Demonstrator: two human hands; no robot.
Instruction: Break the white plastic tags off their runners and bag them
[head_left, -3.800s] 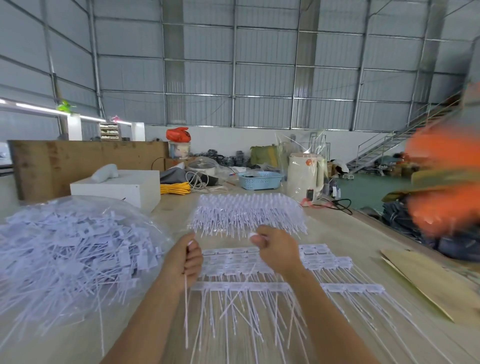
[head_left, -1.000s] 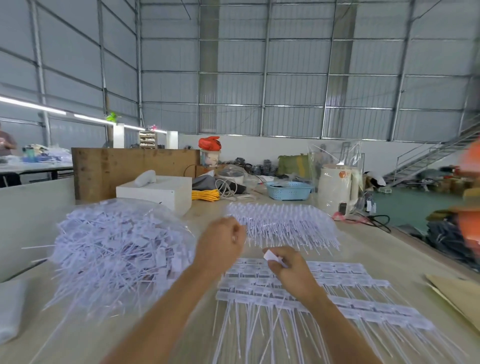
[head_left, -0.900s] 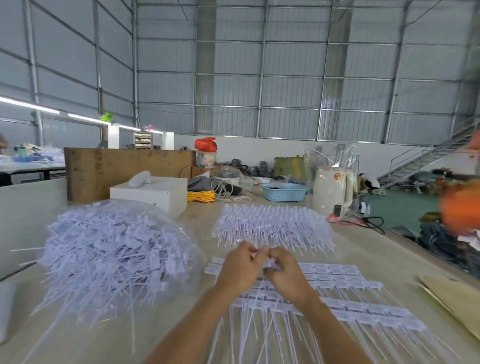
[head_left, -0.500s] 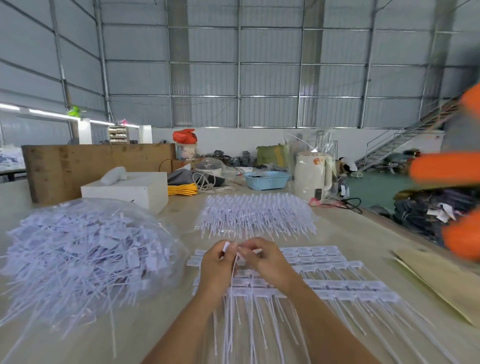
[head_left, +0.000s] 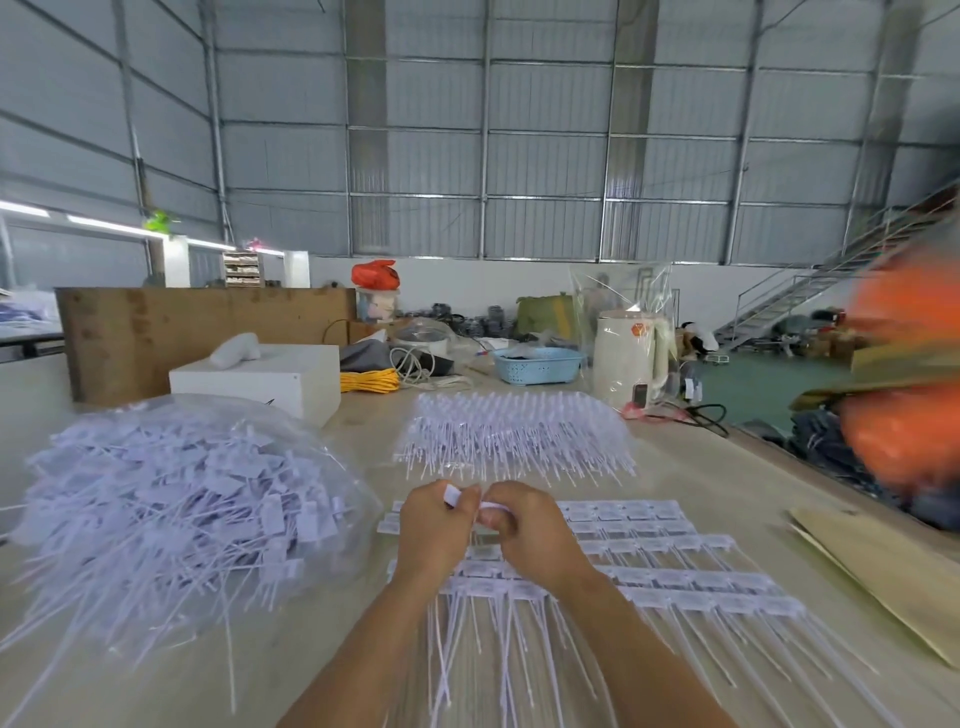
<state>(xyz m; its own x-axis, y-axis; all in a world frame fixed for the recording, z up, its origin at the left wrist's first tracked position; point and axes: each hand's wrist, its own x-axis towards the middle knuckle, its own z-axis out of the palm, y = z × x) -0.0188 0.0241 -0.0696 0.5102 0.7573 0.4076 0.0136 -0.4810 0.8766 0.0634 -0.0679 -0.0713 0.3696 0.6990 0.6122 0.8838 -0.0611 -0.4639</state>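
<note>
Over the near edge of the pale wooden table (head_left: 332, 670), both my forearms reach in and meet at centre. My left hand (head_left: 434, 530) pinches a small white plastic tag (head_left: 453, 494) between thumb and fingers, its flat head sticking up above the knuckles. My right hand (head_left: 524, 527) is curled, touching the left, and grips the white strip (head_left: 491, 506) the tag runs into; which piece is runner and which is tag I can't tell at the contact point.

Under and just beyond my hands: flat rows of white tags on their runners (head_left: 675, 566), thin tails pointing toward me, fanned out to the right.

Left of my hands, well apart: clear plastic bag (head_left: 187, 499), mounded full of loose white tags, tails poking out at the near side.

Right edge: sheet of brown cardboard (head_left: 893, 587) lying flat.

Further out, centre: a second batch of white runner sets (head_left: 514, 436), bristling tails facing me.

Behind that: white rectangular box (head_left: 270, 379), coiled yellow cable (head_left: 370, 380), blue plastic basket (head_left: 537, 364), cream electric kettle (head_left: 626, 358). Corrugated grey wall at the back.
</note>
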